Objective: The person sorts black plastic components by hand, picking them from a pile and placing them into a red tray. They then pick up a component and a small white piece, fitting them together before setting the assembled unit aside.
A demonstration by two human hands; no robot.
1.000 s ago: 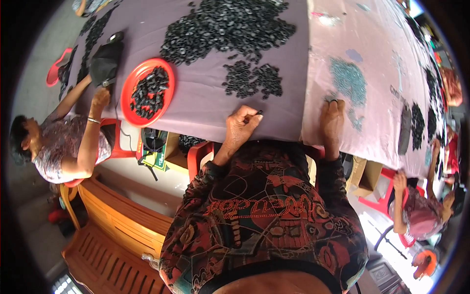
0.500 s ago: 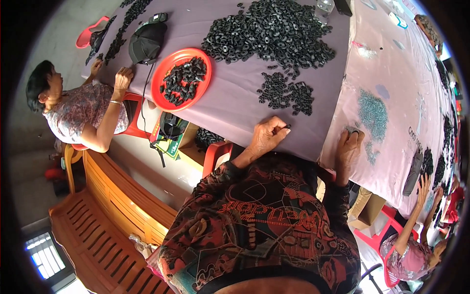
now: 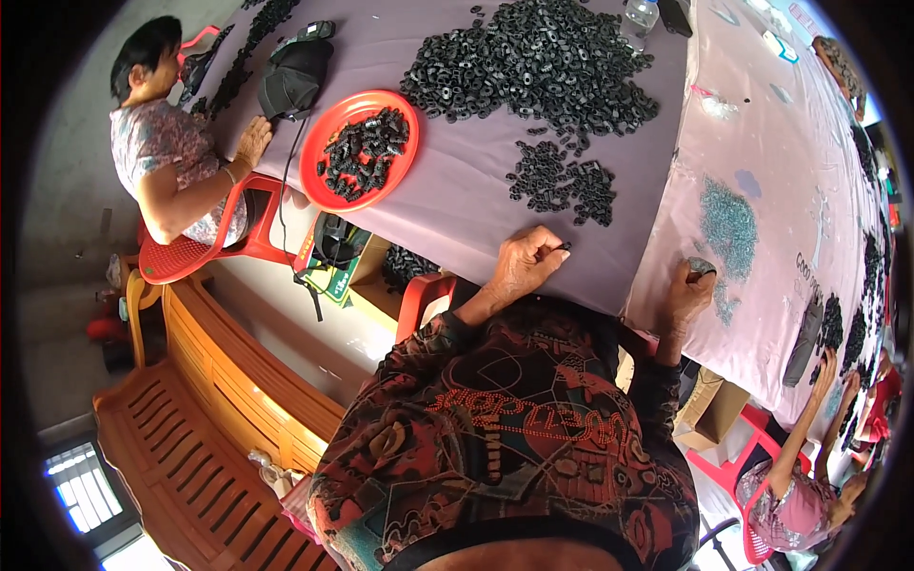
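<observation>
- At the near edge of the desk (image 3: 457,205), covered in a mauve cloth, the person's left hand (image 3: 524,265) rests on the cloth, fingers curled, grip pinching a small black part (image 3: 565,246) at the fingertips.
- Right hand (image 3: 687,290) lies further right on the desk edge, grip clenched at a small heap of teal bits (image 3: 728,224); what it holds, if anything, cannot be told.
- Small pile of black rings (image 3: 562,183) sits just beyond the left hand, apart from it.
- Large pile of black rings (image 3: 533,57) lies further back.
- Red plate (image 3: 360,149) with black parts stands to the left, near the desk edge.
- A co-worker's hand (image 3: 252,141) rests on the desk's left end, beside a black cap (image 3: 293,76).
- Wooden bench (image 3: 205,419) stands on the floor, lower left.
</observation>
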